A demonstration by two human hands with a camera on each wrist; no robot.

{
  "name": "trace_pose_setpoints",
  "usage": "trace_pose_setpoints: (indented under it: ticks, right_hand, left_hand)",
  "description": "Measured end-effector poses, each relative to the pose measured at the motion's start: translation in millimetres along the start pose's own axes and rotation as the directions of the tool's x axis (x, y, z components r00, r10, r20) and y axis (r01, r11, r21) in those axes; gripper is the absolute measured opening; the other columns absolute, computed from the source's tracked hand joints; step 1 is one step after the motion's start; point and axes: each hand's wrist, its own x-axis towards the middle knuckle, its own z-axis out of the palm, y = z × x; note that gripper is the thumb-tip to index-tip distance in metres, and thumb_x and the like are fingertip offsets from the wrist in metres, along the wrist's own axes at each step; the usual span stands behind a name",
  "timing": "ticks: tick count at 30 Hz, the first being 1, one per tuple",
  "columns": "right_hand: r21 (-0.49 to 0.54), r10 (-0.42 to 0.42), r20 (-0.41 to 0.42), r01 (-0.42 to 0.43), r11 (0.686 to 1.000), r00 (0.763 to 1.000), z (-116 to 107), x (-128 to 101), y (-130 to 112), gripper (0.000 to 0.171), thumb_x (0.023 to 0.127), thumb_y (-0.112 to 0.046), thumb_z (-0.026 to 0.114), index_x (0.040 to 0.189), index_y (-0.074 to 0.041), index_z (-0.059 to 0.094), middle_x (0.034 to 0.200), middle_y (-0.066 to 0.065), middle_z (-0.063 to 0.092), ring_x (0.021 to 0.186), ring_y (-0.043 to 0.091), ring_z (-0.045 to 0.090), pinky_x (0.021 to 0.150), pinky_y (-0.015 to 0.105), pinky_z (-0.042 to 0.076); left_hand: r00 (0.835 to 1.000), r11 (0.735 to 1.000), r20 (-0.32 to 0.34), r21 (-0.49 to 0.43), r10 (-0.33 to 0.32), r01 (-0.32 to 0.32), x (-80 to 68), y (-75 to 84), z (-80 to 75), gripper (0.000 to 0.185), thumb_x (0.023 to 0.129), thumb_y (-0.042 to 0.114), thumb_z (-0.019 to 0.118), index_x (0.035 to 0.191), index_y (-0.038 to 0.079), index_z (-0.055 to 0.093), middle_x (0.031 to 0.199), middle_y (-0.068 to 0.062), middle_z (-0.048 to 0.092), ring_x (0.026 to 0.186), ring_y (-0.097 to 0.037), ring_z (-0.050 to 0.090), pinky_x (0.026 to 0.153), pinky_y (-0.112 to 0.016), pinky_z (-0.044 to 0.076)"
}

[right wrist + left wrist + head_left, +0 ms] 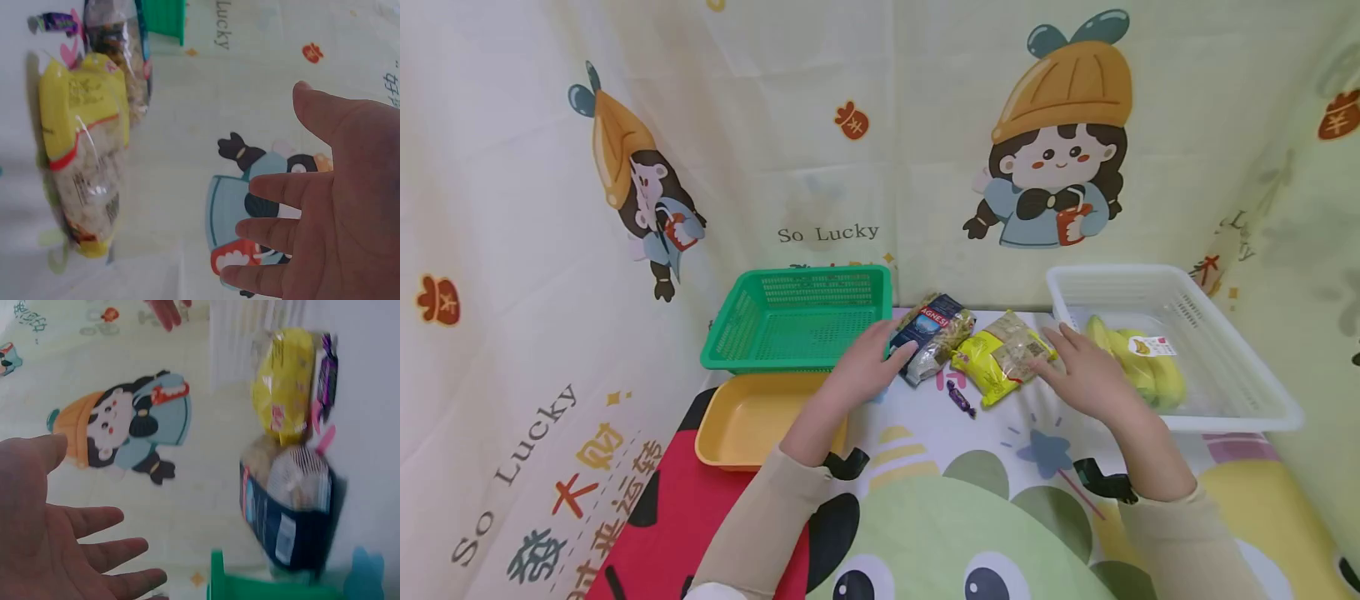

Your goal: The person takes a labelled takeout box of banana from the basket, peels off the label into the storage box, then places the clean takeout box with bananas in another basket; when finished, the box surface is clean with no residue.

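My left hand hovers beside a dark blue AGNESI pasta bag, its fingers spread and nothing in its grasp. Over by the yellow snack-like bag, which has a clear window, my right hand is stretched out with its fingers apart. The left wrist view shows the left palm bare, away from both bags. In the right wrist view the right palm is bare too. A small purple-wrapped candy lies in front of the two bags on the printed tablecloth.
A green basket stands at the back left, with an orange-yellow tray in front of it. At the right is a white basket with wrapped bananas inside. A patterned curtain hangs behind the table.
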Motion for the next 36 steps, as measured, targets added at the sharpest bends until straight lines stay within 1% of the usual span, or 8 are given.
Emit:
trace_pose_setpoints:
  ticks: [6, 9, 13, 16, 24, 29, 32, 36]
  right_hand:
    - [0.131, 0.017, 0.028, -0.021, 0.991, 0.999, -22.7, 0.1, 19.2, 0.084, 0.099, -0.061, 0.038, 0.156, -0.001, 0.020, 0.158, 0.035, 0.016, 0.142, 0.057, 0.017, 0.110, 0.073, 0.019]
    - [0.166, 0.024, 0.032, -0.029, 0.986, 0.999, -33.8, 1.1, 29.3, 0.084, 0.100, -0.059, 0.038, 0.156, 0.001, 0.018, 0.157, 0.035, 0.018, 0.143, 0.057, 0.017, 0.111, 0.073, 0.019]
    - [0.160, 0.040, 0.045, -0.047, 0.986, 0.998, -46.2, 4.2, 47.9, 0.086, 0.100, -0.061, 0.035, 0.156, 0.001, 0.016, 0.157, 0.035, 0.018, 0.142, 0.058, 0.017, 0.110, 0.074, 0.019]
    - [0.160, 0.053, 0.050, -0.061, 0.985, 0.997, -53.8, 7.0, 62.5, 0.086, 0.100, -0.061, 0.034, 0.156, 0.002, 0.015, 0.157, 0.036, 0.019, 0.141, 0.059, 0.017, 0.109, 0.074, 0.018]
    - [0.180, 0.112, 0.136, -0.136, 0.974, 0.984, -81.5, 12.9, 101.4, 0.089, 0.100, -0.064, 0.024, 0.157, 0.002, 0.007, 0.156, 0.039, 0.013, 0.139, 0.063, 0.013, 0.107, 0.076, 0.017]
    - [0.215, 0.170, 0.184, -0.208, 0.954, 0.968, -93.9, 15.4, 124.0, 0.091, 0.099, -0.068, 0.019, 0.157, 0.000, 0.001, 0.157, 0.037, 0.006, 0.139, 0.064, 0.009, 0.105, 0.078, 0.017]
    - [0.249, 0.192, 0.200, -0.239, 0.939, 0.961, -95.3, 16.0, 138.3, 0.093, 0.099, -0.068, 0.018, 0.156, 0.003, 0.001, 0.157, 0.038, 0.002, 0.140, 0.063, 0.004, 0.106, 0.078, 0.014]
    - [0.308, 0.221, 0.239, -0.289, 0.906, 0.946, -94.0, 15.0, 156.9, 0.094, 0.098, -0.067, 0.016, 0.155, 0.005, -0.003, 0.156, 0.038, -0.005, 0.139, 0.064, 0.001, 0.107, 0.077, 0.013]
  left_hand:
    - [0.997, 0.986, 0.076, -0.164, 0.032, -0.019, 29.0, 36.9, 12.7, 0.068, 0.100, 0.062, 0.037, 0.155, 0.023, 0.033, 0.159, -0.002, 0.036, 0.148, -0.026, 0.033, 0.119, -0.049, 0.031]
    - [0.993, 0.967, 0.112, -0.255, 0.024, 0.005, 42.4, 55.9, 20.9, 0.066, 0.099, 0.062, 0.037, 0.154, 0.026, 0.035, 0.157, 0.001, 0.041, 0.145, -0.024, 0.038, 0.116, -0.049, 0.035]
    - [0.986, 0.916, 0.168, -0.397, 0.004, 0.063, 58.9, 79.8, 33.9, 0.063, 0.097, 0.064, 0.040, 0.152, 0.032, 0.038, 0.156, 0.005, 0.041, 0.145, -0.023, 0.037, 0.116, -0.050, 0.035]
    - [0.981, 0.887, 0.193, -0.452, -0.004, 0.093, 72.4, 97.3, 44.6, 0.061, 0.097, 0.065, 0.040, 0.150, 0.035, 0.040, 0.156, 0.007, 0.041, 0.146, -0.023, 0.035, 0.118, -0.050, 0.032]
    - [0.973, 0.850, 0.232, -0.511, -0.008, 0.129, 98.3, 148.1, 77.6, 0.058, 0.097, 0.065, 0.041, 0.145, 0.034, 0.048, 0.150, 0.009, 0.049, 0.141, -0.021, 0.044, 0.116, -0.046, 0.036]
    - [0.978, 0.825, 0.208, -0.554, 0.014, 0.106, 106.1, 179.1, 100.9, 0.057, 0.098, 0.060, 0.042, 0.143, 0.026, 0.052, 0.146, 0.006, 0.052, 0.138, -0.018, 0.046, 0.114, -0.037, 0.038]
    - [0.981, 0.793, 0.194, -0.598, 0.003, 0.116, 109.9, 194.2, 116.3, 0.053, 0.099, 0.054, 0.044, 0.140, 0.022, 0.056, 0.144, 0.005, 0.055, 0.135, -0.016, 0.049, 0.111, -0.033, 0.040]
    - [0.980, 0.749, 0.191, -0.642, -0.051, 0.164, 111.7, 211.1, 134.0, 0.051, 0.099, 0.053, 0.044, 0.137, 0.022, 0.058, 0.141, 0.005, 0.058, 0.128, -0.021, 0.056, 0.106, -0.035, 0.046]
